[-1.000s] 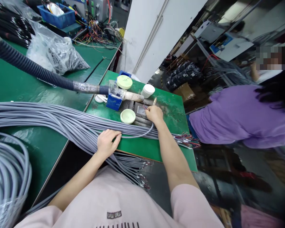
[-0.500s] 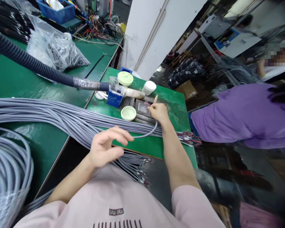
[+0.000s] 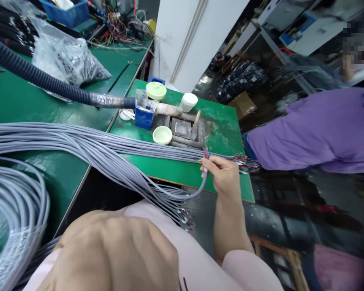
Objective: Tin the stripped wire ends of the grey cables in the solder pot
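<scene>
My right hand (image 3: 226,173) pinches the end of a grey cable (image 3: 203,184), its thin red and dark wires pointing up past the fingertips. From that hand the cable curves down and left to a group of cables hanging over the table's front edge. My left hand (image 3: 121,250) is large and close to the camera, in front of my shirt; its back shows and its fingertips are hidden. Just beyond the right hand lies a long bundle of grey cables (image 3: 133,148), with bared wire ends (image 3: 245,161) at the right. Behind it sits a small metal pot (image 3: 182,128) with a shiny surface.
A ribbed hose (image 3: 60,88) reaches to a blue box (image 3: 144,117) beside the pot. A pale green dish (image 3: 162,135), a round lidded tub (image 3: 155,91) and a white jar (image 3: 188,102) stand around. Coiled cable (image 3: 15,218) lies left. A person in purple (image 3: 306,133) is at right.
My right hand has drawn the cable end away from the pot, toward me and to the right. My left hand has moved down and nearer the camera.
</scene>
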Action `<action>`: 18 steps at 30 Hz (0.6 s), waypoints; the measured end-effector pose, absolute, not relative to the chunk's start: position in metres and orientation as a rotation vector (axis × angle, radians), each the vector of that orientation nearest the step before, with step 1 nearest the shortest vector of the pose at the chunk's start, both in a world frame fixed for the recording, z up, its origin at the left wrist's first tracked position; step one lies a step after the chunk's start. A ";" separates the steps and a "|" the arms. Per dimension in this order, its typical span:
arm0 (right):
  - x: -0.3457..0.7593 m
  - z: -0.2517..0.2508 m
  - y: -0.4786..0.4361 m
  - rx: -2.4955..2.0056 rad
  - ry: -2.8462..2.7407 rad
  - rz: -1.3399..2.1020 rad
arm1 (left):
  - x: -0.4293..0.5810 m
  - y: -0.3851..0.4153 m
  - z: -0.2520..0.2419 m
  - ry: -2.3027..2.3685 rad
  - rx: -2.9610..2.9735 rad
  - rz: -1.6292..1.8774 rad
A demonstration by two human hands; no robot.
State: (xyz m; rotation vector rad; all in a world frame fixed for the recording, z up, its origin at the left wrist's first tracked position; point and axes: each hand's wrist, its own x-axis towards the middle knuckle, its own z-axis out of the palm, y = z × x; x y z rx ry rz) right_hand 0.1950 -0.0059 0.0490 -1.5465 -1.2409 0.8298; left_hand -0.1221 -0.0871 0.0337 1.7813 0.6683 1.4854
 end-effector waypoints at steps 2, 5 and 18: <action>0.190 0.046 -0.016 -1.497 -1.160 0.890 | -0.101 -0.063 0.040 0.652 1.662 1.323; 0.180 0.045 -0.025 -1.454 -1.113 0.932 | -0.049 -0.023 0.038 0.566 1.107 1.115; 0.155 0.045 -0.025 -1.350 -1.178 1.108 | 0.036 0.004 0.007 0.433 0.459 0.986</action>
